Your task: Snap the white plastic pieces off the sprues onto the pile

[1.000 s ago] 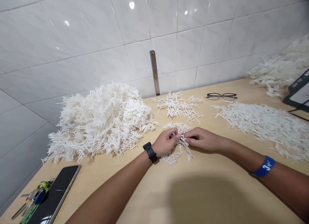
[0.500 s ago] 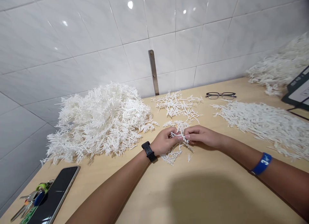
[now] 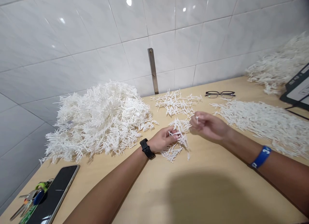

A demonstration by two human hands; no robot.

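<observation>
My left hand (image 3: 164, 139), with a black watch on the wrist, pinches a cluster of thin white branched pieces (image 3: 182, 141) that look like plastic sprues. Apart from it, up and to the right, my right hand (image 3: 209, 126) is closed and somewhat blurred, with a small white bit showing at its fingertips. A blue band sits on that forearm. More loose branched pieces lie under and beyond the hands. A tall tangled heap of white branched strands (image 3: 101, 117) stands to the left, against the wall.
A flat spread of small white pieces (image 3: 263, 124) covers the right side of the table (image 3: 145, 191). Eyeglasses (image 3: 220, 94) rest at the back. A phone (image 3: 54, 195) and keys (image 3: 30, 196) lie front left. Another white heap (image 3: 280, 63) and a dark-framed object (image 3: 298, 88) stand far right.
My right hand has pulled away from the left, up and to the right, with a small white bit in its fingers. My left hand still holds its cluster in nearly the same spot.
</observation>
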